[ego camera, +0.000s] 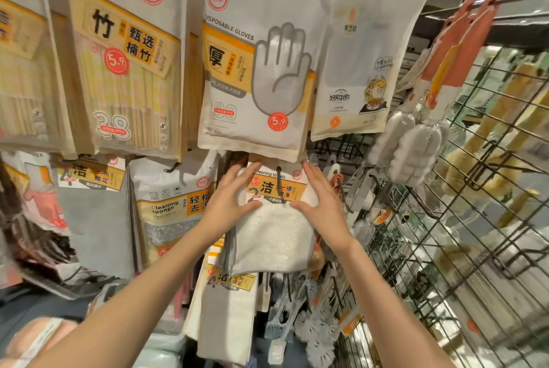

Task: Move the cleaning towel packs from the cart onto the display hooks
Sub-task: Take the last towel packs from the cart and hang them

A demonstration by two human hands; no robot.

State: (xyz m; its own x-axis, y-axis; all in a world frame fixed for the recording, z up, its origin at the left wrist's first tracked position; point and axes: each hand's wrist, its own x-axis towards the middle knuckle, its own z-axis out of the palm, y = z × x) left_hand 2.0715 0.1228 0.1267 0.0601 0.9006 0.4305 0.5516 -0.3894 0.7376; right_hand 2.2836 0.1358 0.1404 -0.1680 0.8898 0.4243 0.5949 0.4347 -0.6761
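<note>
A shop wall of black wire racks (475, 189) is full of hanging goods. High up hangs a white pouch of throw-away gloves (255, 70) with a grey hand drawn on it; it reads "CEO", "DISPOSABLE GLOVES" and has a red "5.9" sticker. Left of it hangs a clear bag of bamboo sticks (124, 70) with a big "38" and another "5.9". Lower left is a white and yellow pack reading "Cleaning sponge" (172, 210). Just under the glove pouch hangs the white fluffy cleaning towel pack (273, 234) on a black display hook (278, 177). Its yellow card says "Cleaning towels". The left hand (230, 201) and the right hand (322, 204) press on its two sides, with the fingers straight and spread flat, not curled around it.
</note>
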